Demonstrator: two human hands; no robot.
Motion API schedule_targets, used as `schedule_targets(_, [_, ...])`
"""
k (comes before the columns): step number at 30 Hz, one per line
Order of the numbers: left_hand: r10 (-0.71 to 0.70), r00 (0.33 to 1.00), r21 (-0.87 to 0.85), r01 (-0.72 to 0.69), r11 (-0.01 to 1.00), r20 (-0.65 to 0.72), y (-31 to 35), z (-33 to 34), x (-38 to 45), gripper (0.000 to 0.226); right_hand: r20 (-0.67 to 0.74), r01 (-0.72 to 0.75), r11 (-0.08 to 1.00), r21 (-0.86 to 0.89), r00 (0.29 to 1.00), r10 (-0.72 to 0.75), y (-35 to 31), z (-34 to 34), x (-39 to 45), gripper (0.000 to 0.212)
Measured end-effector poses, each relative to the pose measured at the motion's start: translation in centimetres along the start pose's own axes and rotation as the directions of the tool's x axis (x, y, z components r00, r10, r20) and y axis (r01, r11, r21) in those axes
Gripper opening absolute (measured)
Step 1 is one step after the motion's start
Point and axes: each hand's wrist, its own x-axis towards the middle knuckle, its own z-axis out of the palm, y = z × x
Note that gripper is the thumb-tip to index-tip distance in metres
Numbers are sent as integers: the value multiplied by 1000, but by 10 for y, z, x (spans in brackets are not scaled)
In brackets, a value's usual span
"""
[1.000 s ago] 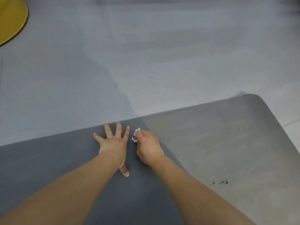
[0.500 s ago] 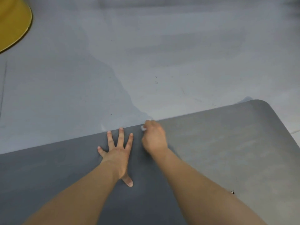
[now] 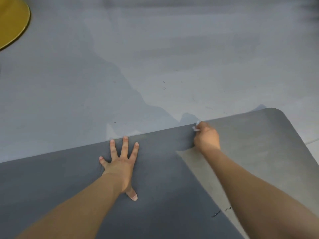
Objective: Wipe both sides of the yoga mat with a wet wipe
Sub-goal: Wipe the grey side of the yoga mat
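Observation:
A grey yoga mat (image 3: 259, 144) lies flat on the floor and fills the lower part of the view; its rounded far corner is at the right. My left hand (image 3: 120, 163) presses flat on the mat with fingers spread, fingertips near the far edge. My right hand (image 3: 206, 138) is curled round a small crumpled white wet wipe (image 3: 196, 127), which it holds against the mat at its far edge. Only a bit of the wipe shows past the fingers. My shadow darkens the left part of the mat.
Pale grey floor (image 3: 172, 57) stretches beyond the mat. A yellow rounded object (image 3: 12, 21) sits at the top left corner. Small dark specks (image 3: 217, 213) lie on the mat near my right forearm.
My right hand has slid the wipe from beside my left hand up to the far edge and then to the right along it. My left hand stays pressed in place.

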Motion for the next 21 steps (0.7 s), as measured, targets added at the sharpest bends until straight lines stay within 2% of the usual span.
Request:
schedule_targets(2, [1,1000,-5,-1,1000,-13,0,0,-1,171,26,165,980,112,985,-169,-44,25,-34,26])
schedule_targets(5, [-2,1000,-12,2,1000,-23,-1,0,-3,172,117,382,904,192,906,-407,-100,52,-93,26])
schedule_targets(8, [-1,1000,-13,0,1000,-32,-1,0,-5,171,165,528,825,201,812,-560,-99,48,-100,28])
schedule_targets(9, [0,999,-13,0,1000,-34,-1,0,-5,172,152,532,826,189,815,-559,-83,45,-90,28])
schedule_targets(10, [0,999,-17,0,1000,-35,-1,0,-6,172,127,473,861,185,858,-498,-61,39,-78,25])
schedule_targets(12, [0,999,-30,-1,1000,-37,-1,0,-6,172,71,283,954,96,954,-290,-5,15,-56,13])
schedule_targets(13, [0,999,-32,-1,999,-41,-1,0,-6,173,54,187,981,46,980,-189,27,1,-49,13])
schedule_targets(15, [-2,999,-29,1,1000,-49,0,1,-6,173,30,30,999,-28,999,-29,75,-28,-45,15])
schedule_targets(17, [-14,998,-24,12,1000,-55,0,2,-5,173,14,-62,996,-59,998,63,87,-37,-47,24])
schedule_targets(19, [-21,998,-13,20,1000,-56,2,2,-5,172,29,-91,995,29,996,90,64,-22,-60,30])
schedule_targets(21, [-25,997,-5,25,1000,-68,2,3,-7,172,91,5,990,143,996,-18,26,2,-89,27])
